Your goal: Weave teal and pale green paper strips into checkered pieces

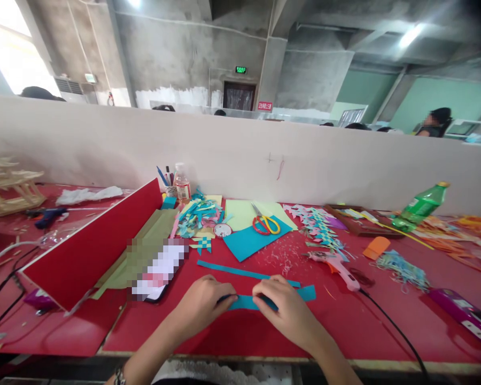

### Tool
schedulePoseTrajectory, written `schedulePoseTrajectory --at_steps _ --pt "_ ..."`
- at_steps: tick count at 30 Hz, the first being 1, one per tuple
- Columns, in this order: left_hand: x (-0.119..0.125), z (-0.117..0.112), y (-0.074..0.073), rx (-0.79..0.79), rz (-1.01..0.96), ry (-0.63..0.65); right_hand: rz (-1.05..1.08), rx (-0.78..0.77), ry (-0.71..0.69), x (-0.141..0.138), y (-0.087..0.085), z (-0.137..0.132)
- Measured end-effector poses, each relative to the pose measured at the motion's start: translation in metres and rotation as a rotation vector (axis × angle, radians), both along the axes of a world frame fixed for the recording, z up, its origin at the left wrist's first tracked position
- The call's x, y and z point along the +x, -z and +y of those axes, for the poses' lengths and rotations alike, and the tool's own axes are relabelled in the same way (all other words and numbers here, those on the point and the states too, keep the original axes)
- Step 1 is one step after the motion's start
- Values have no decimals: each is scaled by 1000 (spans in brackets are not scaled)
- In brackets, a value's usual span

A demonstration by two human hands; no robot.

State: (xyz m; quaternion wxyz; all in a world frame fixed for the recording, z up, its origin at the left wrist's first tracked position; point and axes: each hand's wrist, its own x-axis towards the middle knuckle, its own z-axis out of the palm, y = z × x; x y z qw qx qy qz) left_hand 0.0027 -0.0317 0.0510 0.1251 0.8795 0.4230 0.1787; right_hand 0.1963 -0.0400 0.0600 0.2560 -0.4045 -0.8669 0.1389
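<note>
A blue strip of paper (245, 302) runs between my two hands just above the red table, its right end showing past my right hand. My left hand (203, 302) pinches it between thumb and fingers on the left. My right hand (279, 303) grips it nearer the middle, fingers curled. Right behind them, a second, thinner blue paper strip (234, 271) lies flat, partly covered by my right hand. Farther back, red-and-yellow-handled scissors (266, 224) rest on a blue sheet of paper (240, 240).
A phone (160, 270) lies left of my hands, beside a red upright board (100, 246). To the right are a pink glue gun (336, 266) with its cord, a purple power strip (460, 313) and a green bottle (423, 206). Paper scraps (200, 214) pile up behind.
</note>
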Motion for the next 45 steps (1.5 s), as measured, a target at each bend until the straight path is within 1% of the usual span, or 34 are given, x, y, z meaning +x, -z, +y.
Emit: schedulePoseTrajectory --at_steps 4,8,12,15,17,20,22,24,26,27,28,30,32,34,36,38,40,42,44,45 --pt "4 0 3 -8 -4 0 -79 150 -25 -15 7 4" --pt "5 -2 2 -108 -63 36 -115 178 -6 -18 21 11" --pt "-1 -1 2 -166 -85 27 -125 177 39 -3 32 14" --pt "-14 -2 -2 -156 -49 5 -152 221 101 18 38 14" --pt "-25 -4 -7 -123 -12 -28 -176 243 166 36 40 13" --pt "-38 -8 -19 -58 72 -70 -223 256 301 61 39 12" --pt "-39 -10 -24 -13 138 -86 -218 309 381 68 33 13" --pt "-35 -10 -26 24 197 -82 -152 382 421 62 25 12" --pt "-27 -9 -25 51 220 -50 -37 422 392 44 15 9" --pt "-23 -8 -25 56 214 -29 23 410 332 32 11 7" --pt "-20 -7 -24 55 199 -8 49 349 251 20 7 4" --pt "-15 -6 -24 34 161 25 15 172 74 -2 3 1" --pt "-12 -5 -24 28 128 30 -30 30 -14 -15 2 -1" --pt "-10 -3 -21 86 131 24 -54 -70 -33 -21 3 -1" --pt "-6 -1 -16 195 183 45 -51 -130 -51 -22 4 0" --pt "-2 1 -8 308 260 88 -36 -155 -80 -23 4 2" --pt "-1 4 -2 396 318 105 -24 -163 -79 -23 3 3" --pt "-7 7 2 447 350 95 -10 -180 -60 -17 2 4" --pt "-22 10 3 451 372 57 17 -221 -54 -3 1 5" --pt "-33 11 3 437 387 17 37 -247 -47 6 1 6"
